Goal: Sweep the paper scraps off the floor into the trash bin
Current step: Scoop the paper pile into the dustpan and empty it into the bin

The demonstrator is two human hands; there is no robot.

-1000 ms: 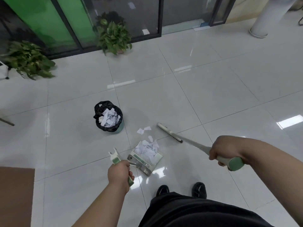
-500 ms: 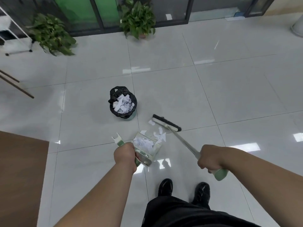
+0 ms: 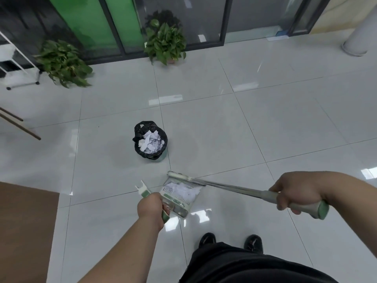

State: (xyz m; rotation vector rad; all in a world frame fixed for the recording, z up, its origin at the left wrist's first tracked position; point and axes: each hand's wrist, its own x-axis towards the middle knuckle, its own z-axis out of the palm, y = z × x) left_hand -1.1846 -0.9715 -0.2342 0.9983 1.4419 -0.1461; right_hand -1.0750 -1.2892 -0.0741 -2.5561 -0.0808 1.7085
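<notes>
My left hand (image 3: 152, 206) grips the green-and-white handle of a metal dustpan (image 3: 177, 196) that holds a heap of white paper scraps (image 3: 182, 189). My right hand (image 3: 296, 193) grips the green end of the broom handle (image 3: 240, 188). The broom head (image 3: 180, 176) lies across the dustpan's far mouth. A small trash bin (image 3: 151, 140) with a black liner stands on the floor just beyond the dustpan, holding white paper scraps. No loose scraps show on the tiles around the pan.
Glossy white tiled floor (image 3: 224, 129). Two potted plants (image 3: 165, 41) (image 3: 62, 63) stand by the glass wall at the back. A white rack (image 3: 18, 64) is far left, a brown surface (image 3: 26, 231) at lower left, a white pillar (image 3: 359, 37) far right. My black shoes (image 3: 230, 242) are below the pan.
The broom head has swept in from beyond the scraps to the dustpan's mouth. The loose scraps that lay on the floor in front of the pan are now inside it.
</notes>
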